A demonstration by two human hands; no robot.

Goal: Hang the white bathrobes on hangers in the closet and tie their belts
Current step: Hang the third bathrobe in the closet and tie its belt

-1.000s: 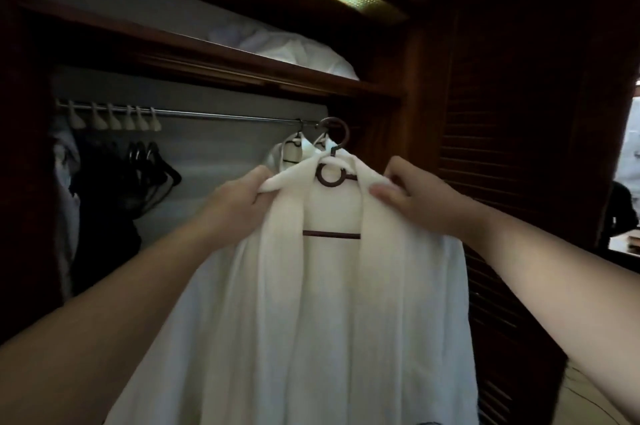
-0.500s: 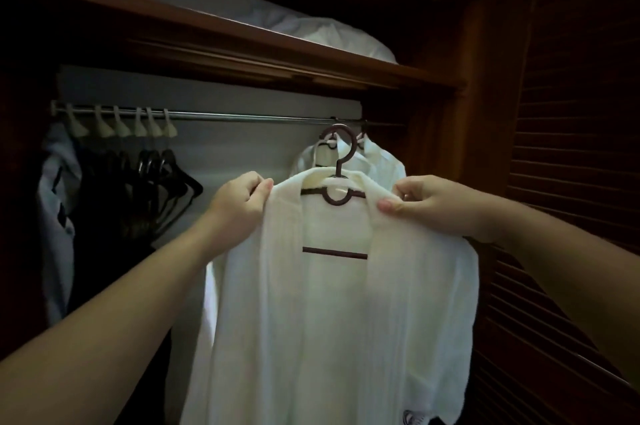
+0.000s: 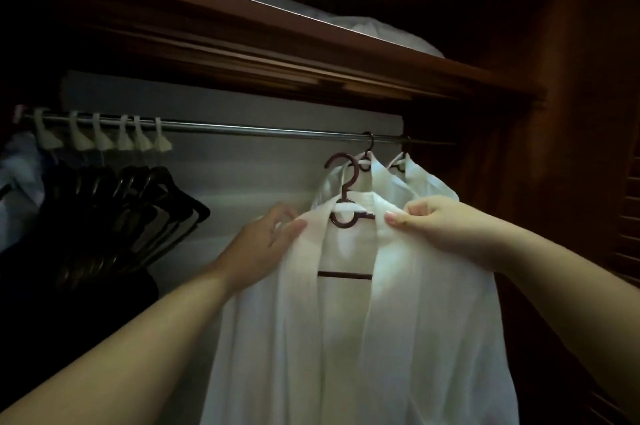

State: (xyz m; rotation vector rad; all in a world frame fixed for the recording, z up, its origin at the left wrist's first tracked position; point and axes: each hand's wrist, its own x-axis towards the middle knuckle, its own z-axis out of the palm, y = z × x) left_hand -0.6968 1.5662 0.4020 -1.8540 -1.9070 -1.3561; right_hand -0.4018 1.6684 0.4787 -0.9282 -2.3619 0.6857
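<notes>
A white bathrobe drapes over a dark brown hanger, held up in front of the closet. The hanger's hook sits below the metal rod, not on it. My right hand pinches the robe's right shoulder at the collar. At the robe's left shoulder my left hand is blurred, with its fingers spread and the thumb touching the cloth. Behind it, two more white bathrobes hang from the rod at the right. No belt is visible.
Several empty dark hangers bunch at the rod's left, under white clips. A wooden shelf above holds white bedding. A louvred wooden door stands at the right. The rod's middle stretch is bare.
The robe and hanger have moved further into the closet and up toward the rod. My left hand has loosened from gripping the left shoulder to spread fingers. The right hand keeps its hold.
</notes>
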